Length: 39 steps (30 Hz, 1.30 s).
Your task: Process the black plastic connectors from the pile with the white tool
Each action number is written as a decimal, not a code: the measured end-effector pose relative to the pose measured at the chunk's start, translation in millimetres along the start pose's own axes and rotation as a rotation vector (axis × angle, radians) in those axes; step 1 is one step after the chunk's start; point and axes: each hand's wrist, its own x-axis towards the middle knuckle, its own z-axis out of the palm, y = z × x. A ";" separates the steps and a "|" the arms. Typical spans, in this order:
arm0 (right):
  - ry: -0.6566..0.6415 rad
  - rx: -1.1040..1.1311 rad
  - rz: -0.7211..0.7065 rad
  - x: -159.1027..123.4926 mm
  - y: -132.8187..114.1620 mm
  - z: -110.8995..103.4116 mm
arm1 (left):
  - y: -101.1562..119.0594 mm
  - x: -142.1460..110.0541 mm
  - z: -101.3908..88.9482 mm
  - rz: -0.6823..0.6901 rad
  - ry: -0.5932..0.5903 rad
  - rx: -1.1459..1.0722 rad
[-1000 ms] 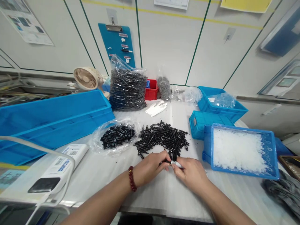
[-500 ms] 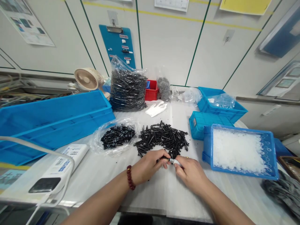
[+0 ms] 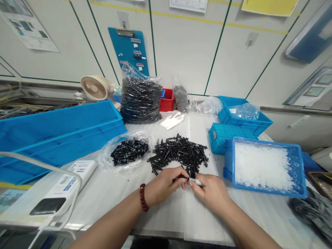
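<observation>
My left hand (image 3: 164, 184) is closed on a slender black rod-like part (image 3: 177, 178), its fingertips near the middle of the table. Facing it, my right hand (image 3: 213, 192) pinches a small white cylindrical piece (image 3: 196, 181) that meets the black part's right end. Whether the white piece sits around that end or only against it is hard to see behind the fingers. Just beyond both hands lies a loose pile of similar black parts (image 3: 186, 152). Left of the pile, an open clear bag (image 3: 153, 141) holds more black pieces with pale bands.
At the right, a blue bin (image 3: 229, 169) holds many small whitish translucent pieces; more blue boxes (image 3: 230, 135) stand behind it. A large bag of black parts (image 3: 141, 100), a white glove (image 3: 172, 120) and a red bin (image 3: 167, 103) are farther back. A white cable (image 3: 38, 162) crosses the left.
My right fingers have shifted slightly left along the white piece, closer to my left fingertips. The white piece and black part now line up more level. The view has shifted slightly.
</observation>
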 end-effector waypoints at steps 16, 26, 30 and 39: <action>0.062 0.058 0.010 3.3 6.7 0.0 | -4.5 1.4 -21.1 -0.187 0.228 -0.436; 0.139 0.223 -0.096 3.2 13.0 6.4 | -24.8 0.8 -36.7 -0.348 0.368 0.709; 0.109 0.206 -0.079 2.7 12.0 6.8 | -28.0 0.3 -39.4 -0.429 0.243 0.796; 0.089 0.239 -0.075 2.4 7.6 3.5 | -26.9 2.4 -28.0 -0.274 0.171 0.707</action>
